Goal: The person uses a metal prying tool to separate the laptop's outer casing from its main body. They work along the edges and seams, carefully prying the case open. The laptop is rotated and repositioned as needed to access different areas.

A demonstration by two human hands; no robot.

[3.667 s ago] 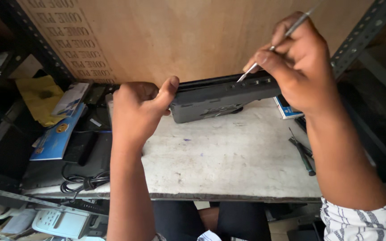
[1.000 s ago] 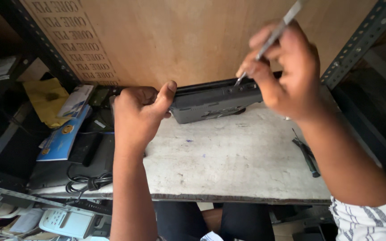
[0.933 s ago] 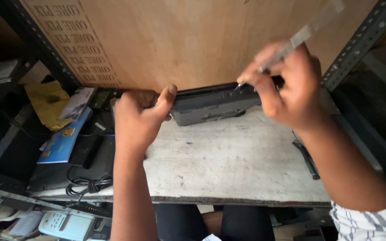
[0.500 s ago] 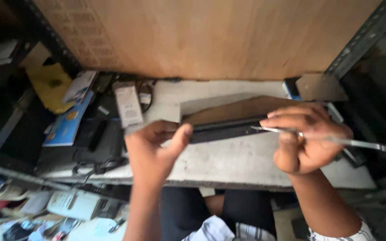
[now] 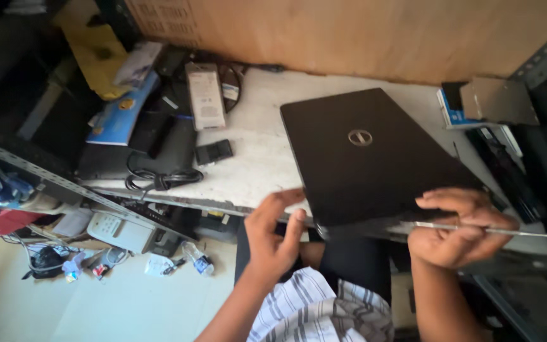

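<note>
On bench [image 5: 254, 164]: closed laptop [image 5: 368, 158], right hand [image 5: 460, 228] gripping edge, left hand [image 5: 273, 237] beside.

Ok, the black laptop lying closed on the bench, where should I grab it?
Grip the laptop by its near edge, coming from the person's side: that edge overhangs the bench front, leaving room underneath for fingers. The right hand already has it there; the left hand hovers beside.

Bare forearms, a white shirt [image 5: 314, 310] with dark stripes.
</note>
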